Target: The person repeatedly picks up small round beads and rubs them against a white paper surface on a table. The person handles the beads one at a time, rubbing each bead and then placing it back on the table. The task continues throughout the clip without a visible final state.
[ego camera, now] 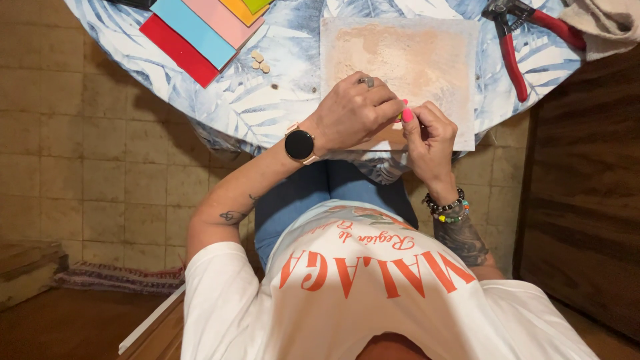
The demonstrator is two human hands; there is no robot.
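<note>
My left hand [350,112], with a ring and a dark round watch on the wrist, meets my right hand [430,137] over the near edge of a worn beige square board [413,57]. Fingertips of both hands pinch a small yellow-green piece [400,117], which the fingers mostly hide. My right wrist carries beaded bracelets. The board lies flat on a round table with a blue leaf-print cloth [280,93].
A fan of coloured sheets [193,33], red, blue, pink and yellow, lies at the table's far left. A few small tan pieces [259,61] sit beside them. Red-handled pliers [513,53] and a beige cloth [603,20] are at the far right. A dark wooden cabinet [580,200] stands to the right.
</note>
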